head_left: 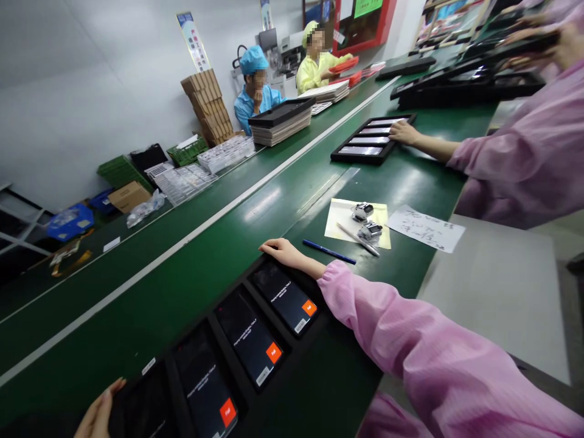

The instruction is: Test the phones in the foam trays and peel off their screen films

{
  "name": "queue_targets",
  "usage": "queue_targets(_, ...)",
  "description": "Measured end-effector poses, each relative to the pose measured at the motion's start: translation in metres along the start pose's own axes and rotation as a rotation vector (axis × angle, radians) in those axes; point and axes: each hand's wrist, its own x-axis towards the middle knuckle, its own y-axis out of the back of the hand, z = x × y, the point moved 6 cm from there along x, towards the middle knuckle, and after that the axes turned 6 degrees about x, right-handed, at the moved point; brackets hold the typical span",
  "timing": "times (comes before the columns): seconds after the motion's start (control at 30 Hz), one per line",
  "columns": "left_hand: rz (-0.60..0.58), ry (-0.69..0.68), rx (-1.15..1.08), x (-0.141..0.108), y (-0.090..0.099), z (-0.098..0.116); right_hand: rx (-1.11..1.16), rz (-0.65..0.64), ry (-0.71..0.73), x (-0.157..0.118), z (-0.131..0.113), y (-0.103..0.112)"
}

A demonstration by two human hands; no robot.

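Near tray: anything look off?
Three phones in the tray show orange boxes apparently reading "Fail": maybe a fault, maybe just a button. The fourth, by the left hand, runs out of frame. Nothing looks spilled or damaged.

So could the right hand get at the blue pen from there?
Probably yes: the right hand is at the black tray, and the blue pen lies close by, with nothing seen covering it or blocking the way.

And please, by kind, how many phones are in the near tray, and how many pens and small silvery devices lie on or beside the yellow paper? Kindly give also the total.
Phones in the near tray: 4 (not all wholly in frame)
Pens: 2
Small silvery devices: 2
Total: 8
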Motion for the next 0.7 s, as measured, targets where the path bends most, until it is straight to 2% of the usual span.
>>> queue_targets(0.27,0.028,-0.104,0.018,-0.003,-0.007,0.010,-0.059,0.025,0.076,0.000,-0.001,0.002)
queue_targets(0.33,0.030,-0.152,0.048,-0.005,-0.007,0.017,-0.086,0.060,0.125,0.000,-0.010,0.006)
queue_targets(0.4,0.049,-0.210,0.086,-0.014,0.000,0.031,-0.121,0.074,0.192,-0.009,-0.027,0.010)
queue_targets(0.5,0.115,-0.302,0.168,-0.055,0.029,0.056,-0.175,0.029,0.315,-0.053,-0.064,0.008)
queue_targets(0.57,0.169,-0.373,0.229,-0.101,0.051,0.070,-0.202,-0.018,0.385,-0.099,-0.086,0.004)
queue_targets(0.6,0.213,-0.470,0.282,-0.128,0.058,0.079,-0.214,-0.040,0.413,-0.123,-0.094,0.004)
queue_targets(0.63,0.213,-0.552,0.309,-0.155,0.060,0.086,-0.227,-0.053,0.434,-0.147,-0.099,0.004)
queue_targets(0.7,0.140,-0.713,0.393,-0.201,0.046,0.094,-0.264,-0.060,0.457,-0.183,-0.102,0.006)
